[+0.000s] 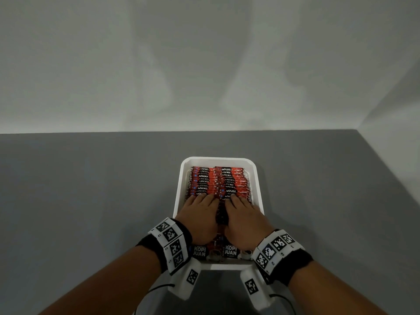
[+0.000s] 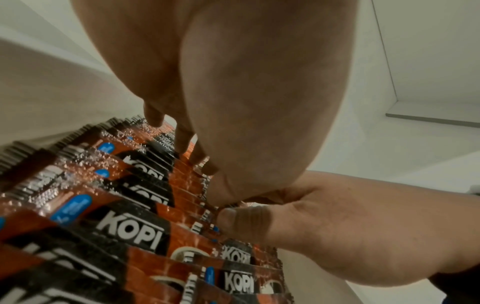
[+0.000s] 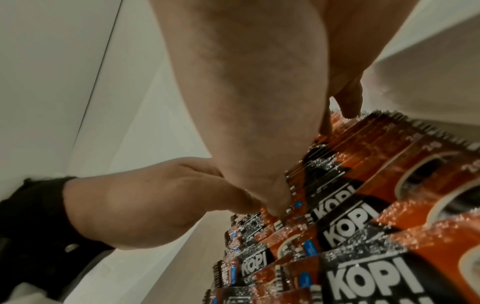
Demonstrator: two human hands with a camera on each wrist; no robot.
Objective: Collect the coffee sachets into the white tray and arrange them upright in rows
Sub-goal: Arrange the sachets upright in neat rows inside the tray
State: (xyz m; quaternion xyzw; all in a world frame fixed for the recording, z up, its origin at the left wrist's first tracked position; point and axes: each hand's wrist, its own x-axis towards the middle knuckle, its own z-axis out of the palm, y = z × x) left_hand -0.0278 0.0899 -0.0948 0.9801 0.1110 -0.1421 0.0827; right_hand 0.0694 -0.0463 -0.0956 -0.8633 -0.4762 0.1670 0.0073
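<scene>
Basically both hands lie flat, fingers straight, gripping nothing: left hand [image 1: 200, 214] and right hand [image 1: 244, 215] press the coffee sachets [image 1: 218, 181], two leaning rows inside the white tray [image 1: 256, 178], lower centre of frame. Risk: uneven pressure flattens rows or slides the tray on the surface [image 1: 91, 189].

"KOPI JUAN" on sachets [image 1: 230, 251], "KOPI" on sachets

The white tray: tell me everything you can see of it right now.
The white tray is a rectangular, plastic-looking tray with rounded corners and a raised rim, lying flat on the grey table. It holds two rows of red-and-black coffee sachets, packed leaning on one another. The left hand and right hand rest flat on the sachets at its near end.
</scene>
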